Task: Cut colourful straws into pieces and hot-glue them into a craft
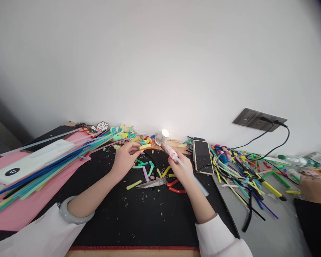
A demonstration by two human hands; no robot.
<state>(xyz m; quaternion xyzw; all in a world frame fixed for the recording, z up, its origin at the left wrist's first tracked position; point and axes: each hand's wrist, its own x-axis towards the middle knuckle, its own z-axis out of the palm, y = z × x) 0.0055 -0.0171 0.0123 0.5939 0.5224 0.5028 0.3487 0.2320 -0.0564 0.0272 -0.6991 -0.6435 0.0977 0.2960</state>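
Yellow-and-orange fuzzy piece (145,146), pinched in the left hand (125,157), sits left of a pink glue gun (171,152), which the right hand (179,171) grips; translucent glue stick (195,181) protrudes. Red-handled scissors (153,183) lie on black mat (123,225).

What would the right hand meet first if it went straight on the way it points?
Leading with the pink glue gun, the right hand would probably meet the white cylinder with the bright end first, though the depth between them is unclear.
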